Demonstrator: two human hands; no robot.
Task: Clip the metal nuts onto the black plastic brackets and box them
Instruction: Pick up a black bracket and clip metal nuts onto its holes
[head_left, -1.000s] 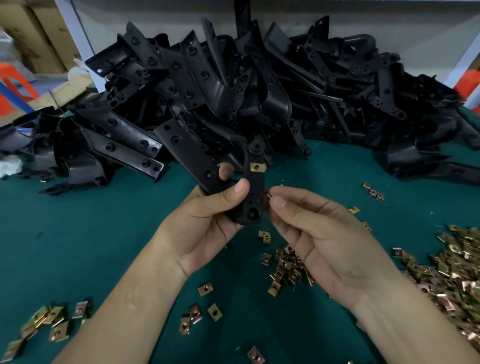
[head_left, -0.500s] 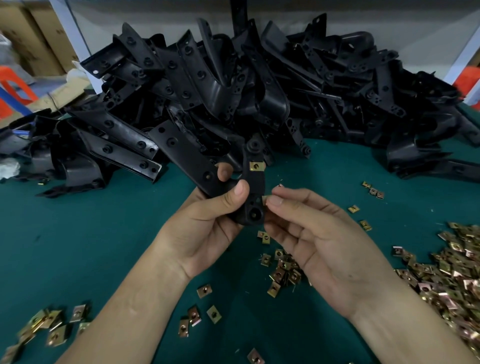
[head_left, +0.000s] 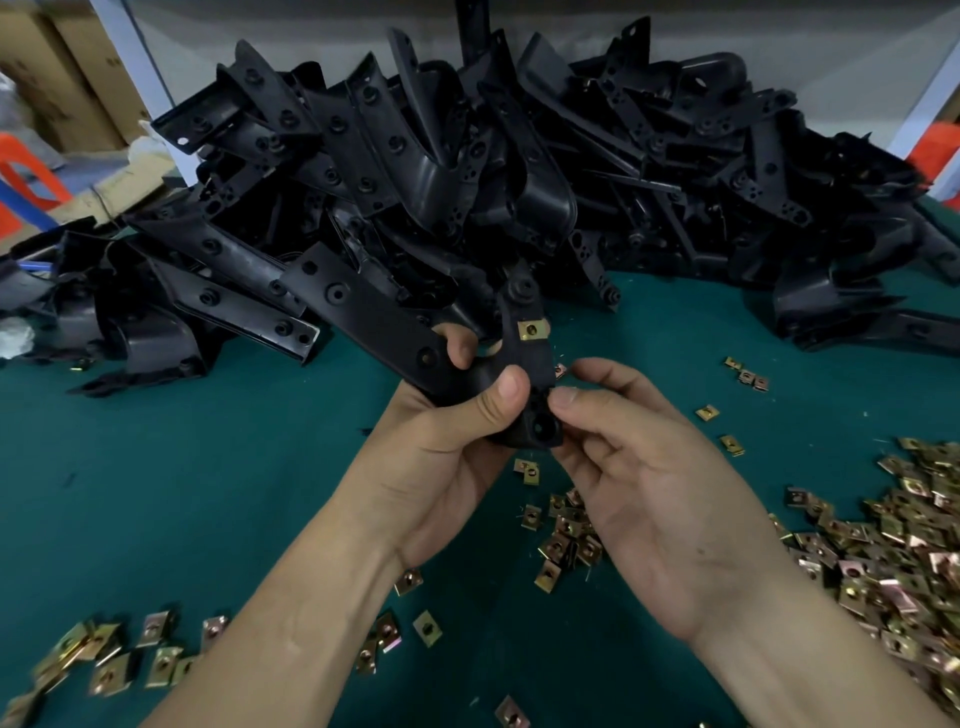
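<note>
At the near left, scattered nuts (head_left: 104, 660) lay flat on the green surface (head_left: 156, 467). They looked like thin, springy stamped metal: light, hard and a little slippery, best taken by the flat faces between thumb and fingertip.

The left hand (head_left: 447, 452) gripped the bracket (head_left: 384, 327) at its bend. Its thumb lay across the front, its fingers were curled behind, and its palm was turned up with the wrist rising from the lower left. The bracket was held in the air above the surface, in front of the big pile of brackets (head_left: 467, 182). It appeared to be stiff moulded plastic, light for its length and awkwardly angled, so the thick elbow seemed the steady place to hold it. One clipped nut (head_left: 531, 329) already sat on its upper arm.

The right hand (head_left: 654, 493) came in from the lower right, palm facing left. Its thumb and forefinger pinched a loose nut (head_left: 560, 370) against the bracket's right edge, where only a sliver showed, and its other fingers were loosely bent. Seating the nut would probably need a firm sideways push.

Further right lay the heap of nuts (head_left: 883, 561).
</note>
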